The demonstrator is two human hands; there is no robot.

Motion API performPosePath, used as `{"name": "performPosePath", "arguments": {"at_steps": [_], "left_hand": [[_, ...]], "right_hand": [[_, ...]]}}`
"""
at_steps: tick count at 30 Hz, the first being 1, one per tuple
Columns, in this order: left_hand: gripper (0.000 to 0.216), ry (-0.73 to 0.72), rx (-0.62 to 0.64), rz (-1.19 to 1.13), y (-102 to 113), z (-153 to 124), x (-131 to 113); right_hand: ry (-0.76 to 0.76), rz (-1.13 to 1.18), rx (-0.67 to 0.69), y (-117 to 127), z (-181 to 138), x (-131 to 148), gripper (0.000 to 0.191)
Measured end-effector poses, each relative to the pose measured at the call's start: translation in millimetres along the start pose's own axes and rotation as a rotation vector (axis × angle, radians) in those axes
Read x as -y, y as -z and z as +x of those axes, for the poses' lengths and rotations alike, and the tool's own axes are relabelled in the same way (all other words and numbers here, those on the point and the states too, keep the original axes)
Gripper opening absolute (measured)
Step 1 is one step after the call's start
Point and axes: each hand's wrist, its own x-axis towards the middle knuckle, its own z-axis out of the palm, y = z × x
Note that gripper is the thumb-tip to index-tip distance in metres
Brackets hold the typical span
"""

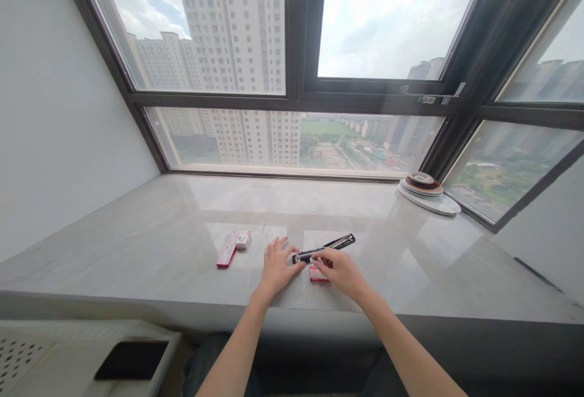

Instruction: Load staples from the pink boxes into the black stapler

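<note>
A long black stapler (pixel 329 246) lies opened out on the grey stone sill (pixel 137 245), pointing up and to the right. My right hand (pixel 342 270) pinches its near end with thumb and fingers. My left hand (pixel 276 266) rests flat beside that end, its thumb touching the stapler's tip. A small red staple box (pixel 316 274) lies under my right hand, partly hidden. Left of my hands lie a red-and-white box (pixel 243 239) and a flat red strip (pixel 226 256), untouched.
A stack of round plates (pixel 426 191) stands at the back right corner by the window frame. A white perforated unit (pixel 55 354) sits below the sill's front edge at the lower left. Large windows run behind the sill.
</note>
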Motion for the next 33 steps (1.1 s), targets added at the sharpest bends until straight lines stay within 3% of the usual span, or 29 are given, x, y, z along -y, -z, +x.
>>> {"name": "performPosePath", "arguments": {"at_steps": [7, 14, 20, 26, 33], "left_hand": [[0.029, 0.005, -0.011, -0.032, -2, -19, -1], [0.030, 0.010, -0.008, -0.055, -3, -17, 2], [0.032, 0.013, -0.015, -0.081, 1, -16, -2], [0.019, -0.042, -0.030, -0.326, 15, -16, -15], [0.021, -0.071, -0.001, -0.368, 15, -18, -20]], "right_hand": [[0.050, -0.037, 0.090, -14, 33, 0, 0.022], [0.058, -0.051, 0.157, -12, 39, -1, 0.024], [0.087, -0.018, 0.132, -13, 41, -2, 0.024], [-0.053, -0.058, -0.029, -6, 35, -10, 0.024], [-0.193, -0.031, -0.052, -21, 23, -13, 0.025]]}}
